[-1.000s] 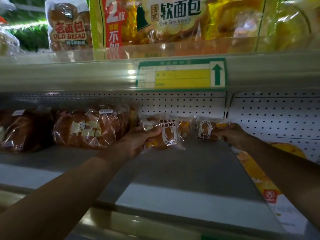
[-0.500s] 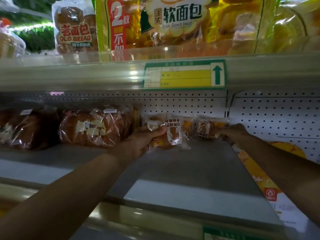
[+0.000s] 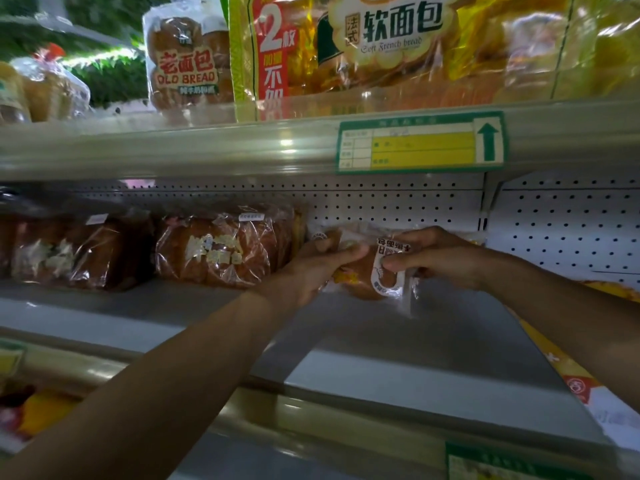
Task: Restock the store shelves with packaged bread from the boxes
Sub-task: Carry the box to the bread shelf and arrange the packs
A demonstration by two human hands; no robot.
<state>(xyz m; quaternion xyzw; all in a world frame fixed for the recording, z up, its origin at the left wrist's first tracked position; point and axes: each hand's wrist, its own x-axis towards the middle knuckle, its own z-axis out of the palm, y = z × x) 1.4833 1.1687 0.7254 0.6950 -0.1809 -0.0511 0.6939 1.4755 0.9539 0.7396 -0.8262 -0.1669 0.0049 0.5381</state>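
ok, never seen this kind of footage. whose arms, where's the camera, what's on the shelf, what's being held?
No robot: a person's bare arms, filmed by a wide-angle camera on their head, looking forward and down. The left hand and the right hand both grip one small bread packet at the back of the middle shelf. To its left lie two wrapped loaves. The shelf above holds bags marked "Old Bread" and "Soft French bread", with a green-and-yellow price tag on its front edge. The picture is blurred, so finer print is unreadable.
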